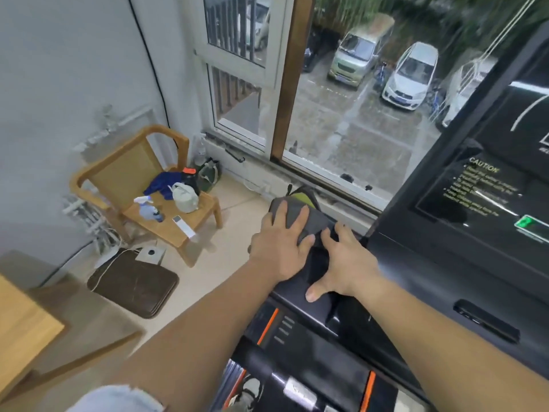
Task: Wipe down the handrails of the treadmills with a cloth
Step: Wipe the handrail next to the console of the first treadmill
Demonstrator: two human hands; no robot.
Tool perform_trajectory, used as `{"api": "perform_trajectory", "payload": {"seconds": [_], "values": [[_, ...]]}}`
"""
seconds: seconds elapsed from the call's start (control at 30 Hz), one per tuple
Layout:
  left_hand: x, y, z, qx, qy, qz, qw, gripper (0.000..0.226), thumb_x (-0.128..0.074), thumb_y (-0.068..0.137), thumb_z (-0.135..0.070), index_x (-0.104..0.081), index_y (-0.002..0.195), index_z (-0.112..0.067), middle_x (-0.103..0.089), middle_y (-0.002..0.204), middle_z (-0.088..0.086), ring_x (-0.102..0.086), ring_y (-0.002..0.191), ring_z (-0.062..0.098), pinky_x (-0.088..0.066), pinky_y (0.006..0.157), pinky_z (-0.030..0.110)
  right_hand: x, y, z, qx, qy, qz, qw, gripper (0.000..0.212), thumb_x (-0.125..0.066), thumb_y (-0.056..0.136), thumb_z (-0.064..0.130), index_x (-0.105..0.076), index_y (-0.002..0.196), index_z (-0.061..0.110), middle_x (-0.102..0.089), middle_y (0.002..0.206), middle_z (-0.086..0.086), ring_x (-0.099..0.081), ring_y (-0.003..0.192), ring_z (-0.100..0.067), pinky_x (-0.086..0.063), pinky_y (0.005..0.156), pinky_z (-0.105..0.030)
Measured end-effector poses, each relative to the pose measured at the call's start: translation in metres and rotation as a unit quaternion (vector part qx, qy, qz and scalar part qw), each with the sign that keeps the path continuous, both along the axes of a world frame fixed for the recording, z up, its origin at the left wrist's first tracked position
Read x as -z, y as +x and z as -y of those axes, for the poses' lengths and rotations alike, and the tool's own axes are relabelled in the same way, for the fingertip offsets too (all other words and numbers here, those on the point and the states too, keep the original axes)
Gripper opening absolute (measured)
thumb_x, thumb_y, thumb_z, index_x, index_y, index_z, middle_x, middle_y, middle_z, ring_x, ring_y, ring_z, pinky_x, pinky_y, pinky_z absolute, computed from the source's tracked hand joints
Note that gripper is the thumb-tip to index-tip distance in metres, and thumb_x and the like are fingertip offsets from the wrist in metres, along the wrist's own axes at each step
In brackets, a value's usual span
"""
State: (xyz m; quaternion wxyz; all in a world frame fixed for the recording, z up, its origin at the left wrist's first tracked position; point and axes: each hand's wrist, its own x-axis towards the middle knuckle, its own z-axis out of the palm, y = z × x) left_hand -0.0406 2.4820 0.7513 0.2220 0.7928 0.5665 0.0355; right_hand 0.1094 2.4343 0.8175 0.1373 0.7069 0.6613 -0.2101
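**Cloth** (316,223): grey, folded flat. It lay at the far end of the handrail (297,292) on the left side of the treadmill (430,278), near the window sill and under the left hand.

**Left hand** (282,248): grip open, fingers straight and spread, palm pressing the cloth down on the rail.

**Right hand** (347,263): grip open, holding nothing. It rested on the same handrail just beside the left hand, fingertips at the cloth's near edge.

**Console** (481,191): black, with a caution label, to the right.

**Chair** (118,173): wooden, well apart on the left, with a spray bottle (145,206) on its seat.

**Step in hand (judged):** wiping the left handrail, at its far end.

**Next move (judged):** draw the cloth back along the rail under steady downward pressure. The right hand lay in that path and would need to lift clear or shift. The opposite rail was out of view, so its state could not be told.
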Motion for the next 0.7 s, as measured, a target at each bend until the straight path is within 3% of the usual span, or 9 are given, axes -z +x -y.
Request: {"api": "perform_trajectory", "payload": {"seconds": [0.13,0.23,0.27,0.37,0.53,0.7], "values": [[0.000,-0.045,0.051,0.031,0.022,0.031,0.999,0.063,-0.018,0.102,-0.066,-0.004,0.161,-0.048,0.003,0.172,0.001,-0.010,0.153,0.030,-0.038,0.116,0.048,0.006,0.005,0.002,0.013,0.003,-0.021,1.000,0.155,-0.091,0.048,0.067,0.002,0.165,0.025,0.020,0.170,-0.001,0.018,0.156,-0.017,-0.033,0.120,-0.042],[0.004,-0.067,0.079,0.042,0.068,0.015,0.997,0.061,-0.021,0.104,-0.061,-0.016,0.161,-0.042,-0.017,0.169,0.013,-0.033,0.142,0.037,-0.057,0.093,0.048,0.007,0.005,0.001,0.020,-0.003,-0.024,0.999,0.157,-0.092,0.048,0.067,0.007,0.164,0.027,0.025,0.168,0.001,0.023,0.155,-0.015,-0.033,0.120,-0.042],[0.005,-0.065,0.076,0.050,0.073,-0.009,0.996,0.061,-0.021,0.104,-0.059,-0.012,0.162,-0.041,-0.018,0.168,0.015,-0.037,0.138,0.038,-0.059,0.088,0.047,0.007,0.005,0.000,0.019,-0.004,-0.023,1.000,0.157,-0.091,0.048,0.068,0.007,0.164,0.027,0.025,0.169,0.000,0.022,0.155,-0.015,-0.034,0.120,-0.042],[0.006,-0.041,0.039,0.050,0.062,-0.051,0.995,0.062,-0.019,0.106,-0.056,0.008,0.160,-0.043,-0.004,0.168,0.015,-0.033,0.137,0.038,-0.053,0.096,0.047,0.007,0.004,-0.002,0.011,-0.008,-0.012,1.000,0.158,-0.090,0.048,0.070,0.007,0.164,0.026,0.024,0.169,-0.001,0.022,0.155,-0.016,-0.031,0.121,-0.041],[-0.003,-0.002,-0.013,0.001,0.011,0.006,1.000,0.060,-0.027,0.108,-0.052,0.000,0.161,-0.046,-0.002,0.168,0.009,-0.030,0.139,0.040,-0.042,0.103,0.051,0.007,0.003,-0.002,0.009,-0.009,-0.007,1.000,0.159,-0.089,0.047,0.072,0.006,0.164,0.024,0.021,0.169,-0.004,0.020,0.156,-0.018,-0.028,0.123,-0.042],[0.008,-0.050,0.056,0.018,0.069,0.007,0.997,0.057,-0.027,0.107,-0.053,-0.006,0.160,-0.048,-0.008,0.168,0.008,-0.032,0.138,0.035,-0.051,0.099,0.048,0.006,0.002,0.000,0.011,-0.014,-0.008,1.000,0.157,-0.090,0.051,0.068,0.010,0.163,0.023,0.024,0.169,-0.003,0.023,0.155,-0.018,-0.029,0.123,-0.043]]}}
